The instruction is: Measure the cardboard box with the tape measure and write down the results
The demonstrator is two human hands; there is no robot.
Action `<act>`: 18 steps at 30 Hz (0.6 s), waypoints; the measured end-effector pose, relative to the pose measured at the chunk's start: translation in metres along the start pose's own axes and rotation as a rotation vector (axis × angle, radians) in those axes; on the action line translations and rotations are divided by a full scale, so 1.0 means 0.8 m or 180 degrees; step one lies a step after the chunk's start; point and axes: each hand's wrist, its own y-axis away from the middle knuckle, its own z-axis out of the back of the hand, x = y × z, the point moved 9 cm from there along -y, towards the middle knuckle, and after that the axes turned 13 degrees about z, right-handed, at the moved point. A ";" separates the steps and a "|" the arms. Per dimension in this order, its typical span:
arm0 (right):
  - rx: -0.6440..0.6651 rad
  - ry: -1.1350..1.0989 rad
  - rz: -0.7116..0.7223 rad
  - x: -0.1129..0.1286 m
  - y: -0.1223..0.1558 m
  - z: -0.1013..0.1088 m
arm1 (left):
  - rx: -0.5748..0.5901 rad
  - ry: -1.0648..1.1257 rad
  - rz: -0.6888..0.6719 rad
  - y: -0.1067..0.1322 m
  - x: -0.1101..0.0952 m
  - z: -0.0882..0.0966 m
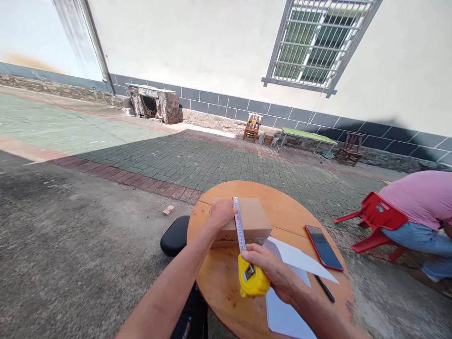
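Note:
A brown cardboard box (pixel 252 214) lies flat on the round wooden table (pixel 208 292). Across its top runs the extended blade of a tape measure (pixel 253 278), whose yellow case hangs at the near side of the box. My left hand (pixel 223 213) rests on the box top, with its fingers closed at the blade's far end; the fingertips are partly hidden. My right hand (pixel 264 261) pinches the blade where it leaves the case. White paper sheets (pixel 282 310) lie under and beside my right forearm, one with a lifted edge.
On the table's right side are a phone with a red edge (pixel 323 247) and a black pen (pixel 325 288). A black padded seat (pixel 174 235) stands at the left. To the right, a person in a pink shirt (pixel 420 197) sits on a red plastic chair (pixel 383 214).

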 end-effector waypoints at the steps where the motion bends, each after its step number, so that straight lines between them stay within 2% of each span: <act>1: -0.0005 0.0015 0.0006 0.000 0.000 0.000 | -0.0002 0.0013 0.0003 -0.001 0.000 0.000; 18: 0.0019 0.0021 -0.0054 -0.011 -0.003 0.002 | -0.0005 0.0015 0.0038 0.003 -0.001 0.003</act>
